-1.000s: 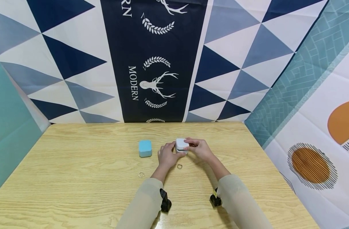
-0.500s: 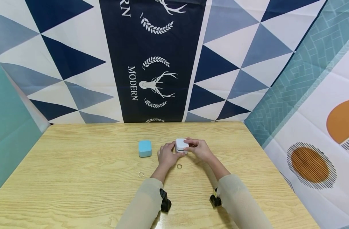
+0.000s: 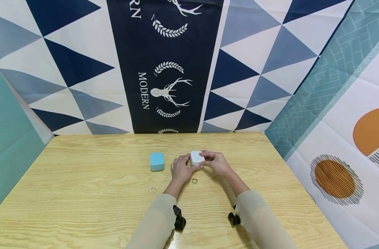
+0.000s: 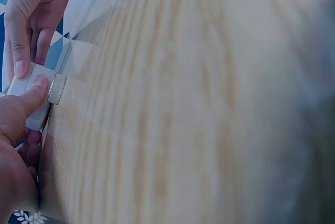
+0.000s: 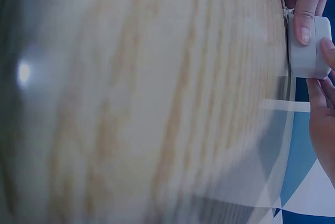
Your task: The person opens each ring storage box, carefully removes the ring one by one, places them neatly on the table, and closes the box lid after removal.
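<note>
Nothing much differs from a second ago: my hands and the white box [image 3: 196, 158] sit where they were, and only my head has shifted a touch, so the backdrop slides slightly.

My left hand [image 3: 181, 169] grips the white box from its left side, thumb pressed on the near edge, the other fingers curled under and behind it. My right hand [image 3: 216, 162] holds it from the right, fingers curled over the top and far side. In the left wrist view my thumb [image 4: 32, 94] lies across the seam of the box, and a fingertip of my right hand presses the lid just above. Both forearms reach forward from the near edge of the table [image 3: 83, 207], wrists low, sleeves resting close to the wood.

The white box stands on the table between my hands. A blue box [image 3: 157, 161] stands just left of it, apart from my left hand. One small ring [image 3: 194, 181] lies just nearer to me than the white box, and a second ring [image 3: 153, 190] lies nearer and further left.
</note>
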A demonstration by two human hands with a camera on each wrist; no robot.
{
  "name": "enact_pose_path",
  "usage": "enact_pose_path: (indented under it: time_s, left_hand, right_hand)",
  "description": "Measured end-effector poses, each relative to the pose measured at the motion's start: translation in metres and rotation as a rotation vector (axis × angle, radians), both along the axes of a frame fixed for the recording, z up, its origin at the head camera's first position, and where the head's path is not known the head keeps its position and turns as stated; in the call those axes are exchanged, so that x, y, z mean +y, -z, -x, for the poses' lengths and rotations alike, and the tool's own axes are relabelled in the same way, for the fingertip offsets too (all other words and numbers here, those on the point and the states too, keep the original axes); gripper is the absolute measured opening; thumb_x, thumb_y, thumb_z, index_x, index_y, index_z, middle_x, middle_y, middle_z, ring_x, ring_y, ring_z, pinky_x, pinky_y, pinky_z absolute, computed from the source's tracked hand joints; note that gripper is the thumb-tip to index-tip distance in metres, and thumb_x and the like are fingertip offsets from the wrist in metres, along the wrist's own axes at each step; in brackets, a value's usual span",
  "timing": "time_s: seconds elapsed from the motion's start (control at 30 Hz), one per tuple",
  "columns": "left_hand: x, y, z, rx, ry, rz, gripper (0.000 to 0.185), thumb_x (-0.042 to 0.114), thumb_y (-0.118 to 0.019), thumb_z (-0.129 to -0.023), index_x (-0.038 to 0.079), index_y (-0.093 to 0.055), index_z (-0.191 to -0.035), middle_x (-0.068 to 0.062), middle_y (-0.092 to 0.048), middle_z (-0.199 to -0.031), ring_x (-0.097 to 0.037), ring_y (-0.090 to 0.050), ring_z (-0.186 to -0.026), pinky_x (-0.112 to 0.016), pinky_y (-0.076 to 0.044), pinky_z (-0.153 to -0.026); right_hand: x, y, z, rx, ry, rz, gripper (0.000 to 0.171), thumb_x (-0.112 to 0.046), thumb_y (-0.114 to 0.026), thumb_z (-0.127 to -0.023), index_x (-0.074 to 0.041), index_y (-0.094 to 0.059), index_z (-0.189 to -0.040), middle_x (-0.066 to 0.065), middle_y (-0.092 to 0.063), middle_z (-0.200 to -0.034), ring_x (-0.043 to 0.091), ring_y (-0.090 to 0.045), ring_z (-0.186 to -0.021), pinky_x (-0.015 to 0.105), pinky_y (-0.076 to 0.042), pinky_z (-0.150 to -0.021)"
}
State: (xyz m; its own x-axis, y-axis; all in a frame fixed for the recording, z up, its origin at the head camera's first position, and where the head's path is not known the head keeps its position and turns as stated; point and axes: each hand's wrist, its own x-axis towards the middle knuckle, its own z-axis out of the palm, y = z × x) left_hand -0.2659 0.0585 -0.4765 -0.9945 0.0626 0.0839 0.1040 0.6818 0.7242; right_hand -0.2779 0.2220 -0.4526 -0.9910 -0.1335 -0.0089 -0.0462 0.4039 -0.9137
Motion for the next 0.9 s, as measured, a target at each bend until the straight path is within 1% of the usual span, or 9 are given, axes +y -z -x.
enact_pose_path:
  time_s: [0.27,0.5,0.57,0.67,0.77,0.83,0.9]
  left_hand:
    - [0.0011,0.0020,0.0012,0.008,-0.005,-0.022,0.073,0.049,-0.074,-0.073,0.014,-0.053,-0.133,-0.008,-0.058,-0.130,-0.028,-0.050,-0.108,-0.040,-0.033,-0.086]
    - [-0.0017,0.0035,0.0008,0.018,-0.025,-0.017,0.074,0.050,-0.075,-0.072,0.014,-0.053,-0.133,-0.008,-0.059,-0.128,-0.027,-0.051,-0.106,-0.039,-0.034,-0.084]
    - [-0.0024,0.0036,0.0010,0.013,-0.029,-0.023,0.074,0.050,-0.075,-0.072,0.014,-0.054,-0.133,-0.008,-0.059,-0.127,-0.027,-0.051,-0.106,-0.039,-0.033,-0.084]
    - [-0.0029,0.0039,0.0012,0.002,-0.026,-0.037,0.073,0.049,-0.075,-0.072,0.014,-0.054,-0.133,-0.008,-0.059,-0.126,-0.027,-0.050,-0.107,-0.040,-0.033,-0.085]
    - [-0.0034,0.0046,0.0012,-0.008,-0.013,-0.058,0.072,0.047,-0.076,-0.072,0.013,-0.054,-0.132,-0.008,-0.059,-0.126,-0.028,-0.050,-0.109,-0.042,-0.033,-0.088]
    - [-0.0040,0.0050,0.0014,-0.022,-0.005,-0.076,0.072,0.044,-0.076,-0.073,0.013,-0.053,-0.133,-0.008,-0.060,-0.126,-0.028,-0.049,-0.112,-0.043,-0.033,-0.090]
    - [-0.0045,0.0053,0.0019,-0.033,0.000,-0.107,0.071,0.041,-0.077,-0.073,0.011,-0.053,-0.133,-0.008,-0.060,-0.125,-0.029,-0.049,-0.113,-0.045,-0.033,-0.093]
  right_hand:
    - [-0.0009,0.0020,-0.0009,0.001,-0.010,0.050,0.040,0.005,-0.068,-0.080,0.008,-0.059,-0.119,0.021,-0.049,-0.137,0.033,-0.051,-0.123,0.028,-0.045,-0.096]
    - [-0.0029,0.0031,-0.0006,0.013,-0.052,0.033,0.053,0.003,-0.068,-0.081,0.005,-0.050,-0.131,0.024,-0.052,-0.132,0.034,-0.052,-0.122,0.032,-0.046,-0.096]
    - [-0.0027,0.0032,0.0008,0.009,-0.060,0.019,0.056,0.000,-0.069,-0.081,0.004,-0.048,-0.133,0.023,-0.053,-0.132,0.034,-0.053,-0.121,0.034,-0.046,-0.096]
    - [-0.0016,0.0027,0.0018,0.012,-0.066,-0.024,0.055,-0.007,-0.069,-0.083,0.002,-0.048,-0.134,0.021,-0.054,-0.131,0.034,-0.055,-0.118,0.037,-0.047,-0.096]
    - [0.0000,0.0010,0.0015,0.018,-0.049,-0.063,0.049,-0.017,-0.066,-0.088,0.000,-0.051,-0.132,0.020,-0.056,-0.130,0.033,-0.056,-0.115,0.039,-0.047,-0.094]
    - [0.0008,-0.0003,0.0017,0.023,-0.034,-0.077,0.046,-0.022,-0.062,-0.090,0.000,-0.052,-0.130,0.019,-0.056,-0.130,0.032,-0.057,-0.114,0.038,-0.048,-0.093]
    - [0.0015,-0.0020,0.0016,0.020,0.007,-0.065,0.043,-0.023,-0.060,-0.092,0.000,-0.055,-0.128,0.019,-0.058,-0.126,0.031,-0.059,-0.111,0.036,-0.050,-0.090]
